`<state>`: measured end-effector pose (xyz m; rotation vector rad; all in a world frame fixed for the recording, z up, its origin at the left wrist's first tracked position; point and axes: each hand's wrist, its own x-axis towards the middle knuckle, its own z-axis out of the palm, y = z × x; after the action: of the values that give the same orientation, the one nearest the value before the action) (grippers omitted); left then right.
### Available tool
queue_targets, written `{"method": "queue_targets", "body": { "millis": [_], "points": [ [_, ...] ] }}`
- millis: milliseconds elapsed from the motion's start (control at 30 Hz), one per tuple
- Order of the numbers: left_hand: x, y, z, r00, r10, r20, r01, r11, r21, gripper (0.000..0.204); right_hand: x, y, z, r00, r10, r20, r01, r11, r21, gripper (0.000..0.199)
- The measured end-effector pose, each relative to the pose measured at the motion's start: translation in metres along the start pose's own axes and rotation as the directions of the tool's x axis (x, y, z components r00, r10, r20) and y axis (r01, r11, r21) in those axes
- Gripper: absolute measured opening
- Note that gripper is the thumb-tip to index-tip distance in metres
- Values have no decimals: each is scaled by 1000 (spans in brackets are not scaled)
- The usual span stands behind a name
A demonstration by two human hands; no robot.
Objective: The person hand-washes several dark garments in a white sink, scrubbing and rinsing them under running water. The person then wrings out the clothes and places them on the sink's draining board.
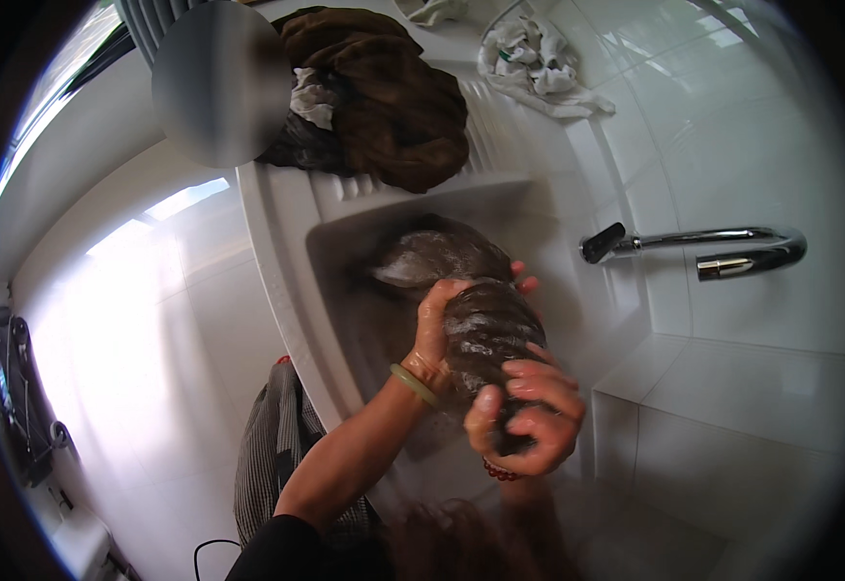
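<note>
Dark wet garment (476, 320) (soapy, twisted into a roll) is held above the white sink basin (345, 242), near its front edge. Left hand (434, 334) and right hand (529, 412) are each clenched around it.

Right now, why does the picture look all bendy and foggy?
Head view: the fisheye lens bends the sink's rim and blacks out the corners; window glare whitens the floor; the wet dark cloth glistens between the left hand and right hand, slightly blurred.

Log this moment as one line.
left hand grips dark wet cloth | right hand grips its lower end | over sink | tap right
</note>
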<state>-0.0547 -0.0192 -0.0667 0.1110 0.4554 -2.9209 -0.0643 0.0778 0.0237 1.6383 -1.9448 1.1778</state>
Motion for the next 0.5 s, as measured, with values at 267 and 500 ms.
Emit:
{"method": "queue_targets", "body": {
  "millis": [267,500],
  "points": [
    [-12,0,0,985,162,65,-170,812,558,64,-54,36,-5,517,654,-552,-614,733,294,15],
    [-17,6,-40,978,114,177,-210,485,849,57,-86,60,8,1,971,-240,-576,197,794,22]
  ]
}}
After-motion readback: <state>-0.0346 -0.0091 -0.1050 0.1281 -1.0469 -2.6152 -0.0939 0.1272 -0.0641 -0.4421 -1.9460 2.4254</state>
